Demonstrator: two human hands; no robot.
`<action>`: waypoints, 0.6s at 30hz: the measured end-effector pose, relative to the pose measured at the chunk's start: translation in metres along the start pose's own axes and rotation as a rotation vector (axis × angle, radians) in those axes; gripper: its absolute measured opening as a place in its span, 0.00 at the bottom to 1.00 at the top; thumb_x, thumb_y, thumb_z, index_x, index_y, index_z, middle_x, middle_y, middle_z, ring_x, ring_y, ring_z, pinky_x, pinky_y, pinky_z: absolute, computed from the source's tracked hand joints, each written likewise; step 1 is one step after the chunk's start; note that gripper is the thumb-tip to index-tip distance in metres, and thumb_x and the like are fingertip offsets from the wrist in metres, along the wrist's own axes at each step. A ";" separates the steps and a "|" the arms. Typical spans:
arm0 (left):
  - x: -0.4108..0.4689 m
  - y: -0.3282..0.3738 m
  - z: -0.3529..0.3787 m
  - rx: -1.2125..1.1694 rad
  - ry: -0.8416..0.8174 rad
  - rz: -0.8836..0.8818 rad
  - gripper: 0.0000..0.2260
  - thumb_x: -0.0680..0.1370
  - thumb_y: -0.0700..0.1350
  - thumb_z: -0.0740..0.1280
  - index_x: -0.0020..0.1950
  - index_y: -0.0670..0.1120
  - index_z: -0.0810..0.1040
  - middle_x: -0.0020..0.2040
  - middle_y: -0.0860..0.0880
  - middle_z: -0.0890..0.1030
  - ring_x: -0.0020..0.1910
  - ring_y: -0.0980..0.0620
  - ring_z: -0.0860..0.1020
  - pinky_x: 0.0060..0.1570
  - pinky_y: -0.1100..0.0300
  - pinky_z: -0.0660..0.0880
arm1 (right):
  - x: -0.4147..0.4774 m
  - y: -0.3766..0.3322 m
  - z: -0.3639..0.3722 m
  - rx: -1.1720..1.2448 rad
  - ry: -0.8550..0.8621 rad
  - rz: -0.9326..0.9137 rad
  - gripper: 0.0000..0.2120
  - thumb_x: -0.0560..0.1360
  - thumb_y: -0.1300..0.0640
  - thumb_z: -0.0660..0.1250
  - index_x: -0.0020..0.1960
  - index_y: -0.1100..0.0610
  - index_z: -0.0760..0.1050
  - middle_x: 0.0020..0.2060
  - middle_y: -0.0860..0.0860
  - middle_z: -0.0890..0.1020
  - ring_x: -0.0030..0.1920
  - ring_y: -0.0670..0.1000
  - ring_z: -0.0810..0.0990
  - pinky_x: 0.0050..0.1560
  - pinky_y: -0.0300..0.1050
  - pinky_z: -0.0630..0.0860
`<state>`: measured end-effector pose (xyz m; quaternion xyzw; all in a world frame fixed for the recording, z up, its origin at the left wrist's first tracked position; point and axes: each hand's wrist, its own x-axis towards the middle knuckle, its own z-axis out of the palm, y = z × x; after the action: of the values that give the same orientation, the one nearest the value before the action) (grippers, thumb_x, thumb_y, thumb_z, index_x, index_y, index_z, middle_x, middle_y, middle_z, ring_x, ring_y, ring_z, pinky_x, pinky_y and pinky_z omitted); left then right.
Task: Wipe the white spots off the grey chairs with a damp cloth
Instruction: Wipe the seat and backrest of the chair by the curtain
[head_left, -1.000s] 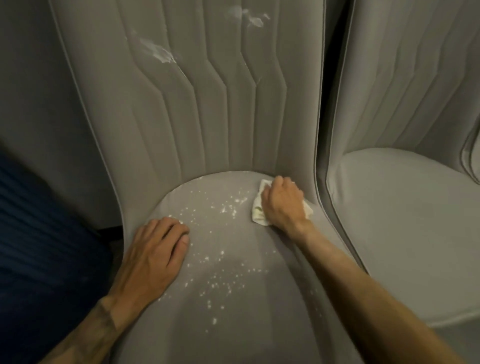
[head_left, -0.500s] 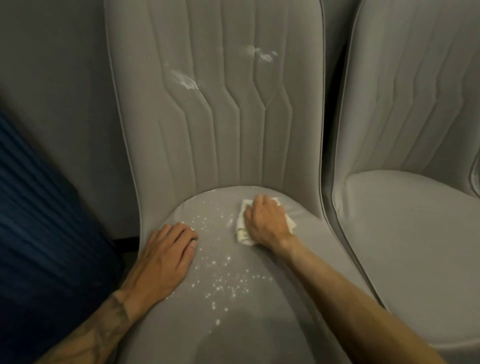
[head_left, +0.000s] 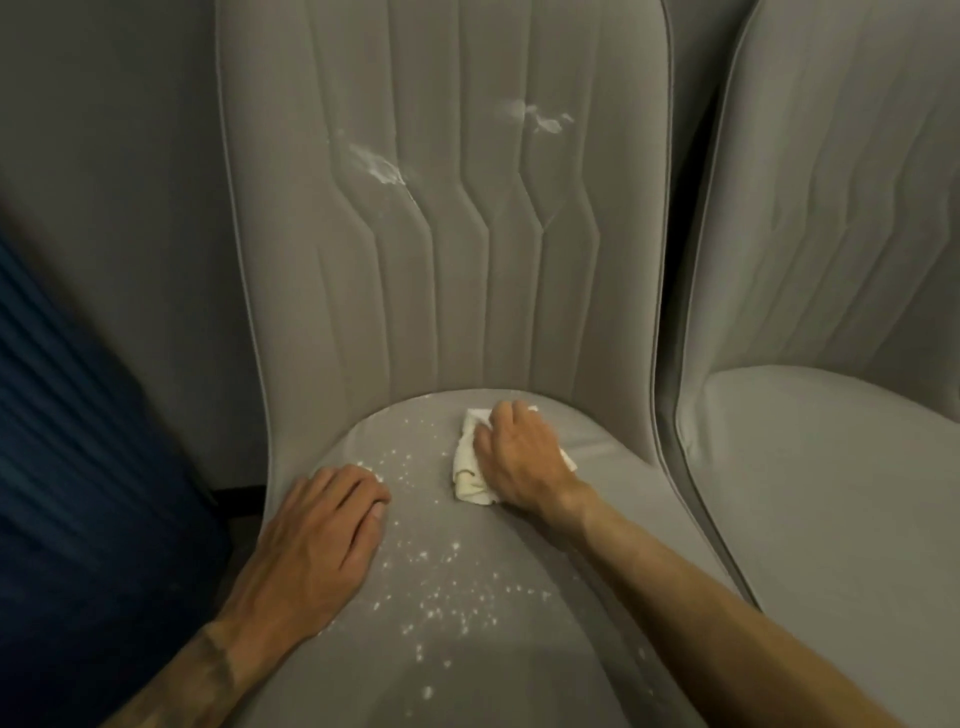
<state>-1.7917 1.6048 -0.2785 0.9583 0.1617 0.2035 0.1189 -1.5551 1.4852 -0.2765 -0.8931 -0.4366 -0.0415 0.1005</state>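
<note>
moved: right hand (head_left: 519, 457) and cloth (head_left: 470, 470) now further left on the seat than a second ago, left hand (head_left: 317, 540) unchanged | grey chair (head_left: 467, 291): ribbed upholstered back, two white smears | seat: scattered white spots (head_left: 447, 587) | left palm flat, fingers spread | right fingers pressing crumpled pale cloth down, near seat's rear

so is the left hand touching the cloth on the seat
Apart. The head view shows the left hand flat on the seat, with a strip of speckled grey fabric between its fingertips and the cloth under the right hand.
</note>
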 end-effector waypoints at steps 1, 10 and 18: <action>0.000 -0.002 0.001 0.001 0.005 -0.001 0.13 0.85 0.51 0.52 0.53 0.54 0.75 0.50 0.56 0.75 0.47 0.52 0.74 0.51 0.53 0.68 | 0.002 0.012 0.001 0.018 0.022 0.039 0.16 0.83 0.49 0.50 0.57 0.59 0.69 0.56 0.59 0.75 0.56 0.62 0.73 0.55 0.57 0.66; 0.001 -0.002 0.002 -0.015 -0.007 -0.013 0.12 0.85 0.52 0.53 0.53 0.55 0.76 0.51 0.58 0.75 0.48 0.54 0.73 0.52 0.55 0.67 | 0.035 -0.039 0.012 0.026 0.058 0.004 0.15 0.82 0.54 0.53 0.57 0.62 0.72 0.55 0.61 0.76 0.56 0.63 0.74 0.53 0.57 0.69; 0.003 -0.001 0.002 -0.024 -0.048 -0.036 0.14 0.85 0.53 0.50 0.53 0.55 0.75 0.51 0.58 0.74 0.48 0.54 0.72 0.53 0.55 0.67 | 0.042 0.006 -0.003 -0.056 0.042 0.256 0.16 0.83 0.50 0.52 0.59 0.61 0.69 0.59 0.60 0.75 0.59 0.62 0.75 0.58 0.55 0.69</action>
<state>-1.7889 1.6066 -0.2794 0.9583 0.1736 0.1802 0.1380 -1.5244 1.5129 -0.2676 -0.9429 -0.3154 -0.0591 0.0889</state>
